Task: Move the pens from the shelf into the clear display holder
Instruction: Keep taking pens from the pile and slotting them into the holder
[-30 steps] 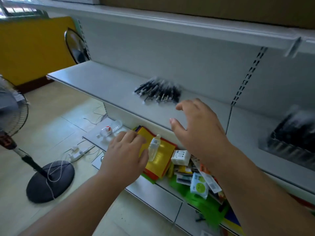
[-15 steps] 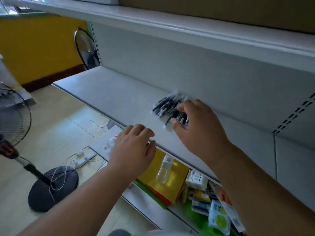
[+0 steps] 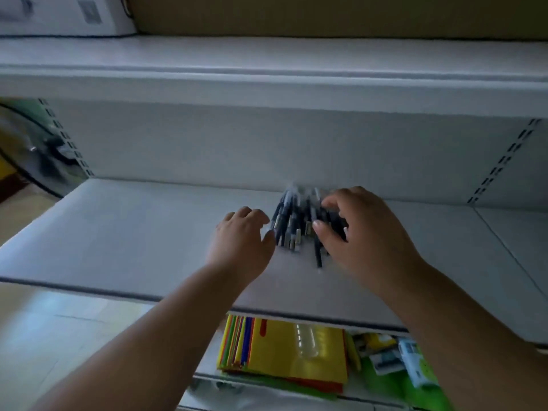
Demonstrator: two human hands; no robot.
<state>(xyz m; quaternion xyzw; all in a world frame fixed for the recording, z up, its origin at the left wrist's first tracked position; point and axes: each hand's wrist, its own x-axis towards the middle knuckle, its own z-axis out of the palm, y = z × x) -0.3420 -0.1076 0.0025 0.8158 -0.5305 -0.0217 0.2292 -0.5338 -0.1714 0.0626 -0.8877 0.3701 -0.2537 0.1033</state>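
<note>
A long, flat shelf of pale grey painted metal (image 3: 133,232) with a smooth matte face fills the middle of the view, backed by a plain grey panel and slotted upright rails. Above it runs a second grey shelf (image 3: 267,63) carrying a brown cardboard box (image 3: 326,13). Below the front lip lies a stack of glossy plastic folders, yellow on top with striped coloured edges (image 3: 281,351), and a clear ribbed plastic bottle (image 3: 307,341) rests on them; beside these lie small blurred packets on green sheeting (image 3: 394,366).

Near the back of the middle shelf sits a loose heap of slim dark pens with silvery metal bands (image 3: 289,223), lying roughly parallel and pointing front to back. The right hand (image 3: 364,232) is over the heap's right side, fingers curled down among the pens, thumb at their near ends; whether it has any pinched cannot be told. The left hand (image 3: 243,241) is just beside the heap's left edge, fingers loosely bent, holding nothing.
</note>
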